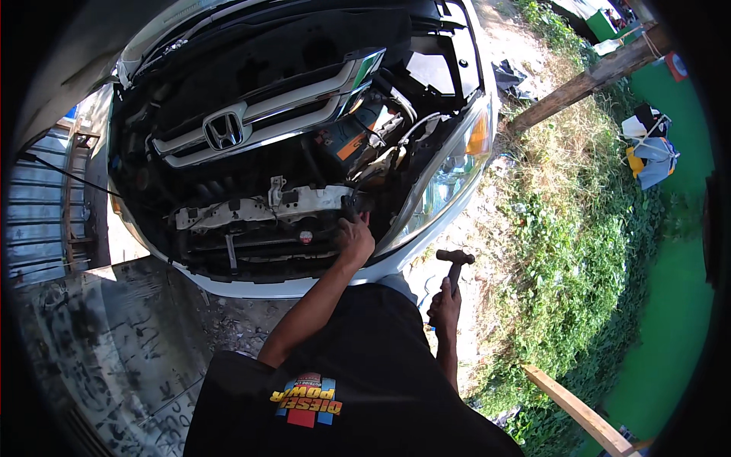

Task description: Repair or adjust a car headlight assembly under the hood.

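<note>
My left hand [355,241] reaches into the engine bay of a car. Its fingers are bent at a dark part [349,206] by the right end of the pale metal crossbar [266,207]; what they hold there is too dark to make out. The headlight [449,179] lies just to the right of that hand. Outside the bumper, my right hand [444,306] is wrapped round the handle of a hammer [455,263], its head up and clear of the car.
A loose chrome grille [266,110] lies across the engine bay, near a battery [352,141]. The white front edge [282,288] of the car runs before me. On the right are weeds [563,251], a wooden post [590,80] and a plank [579,411].
</note>
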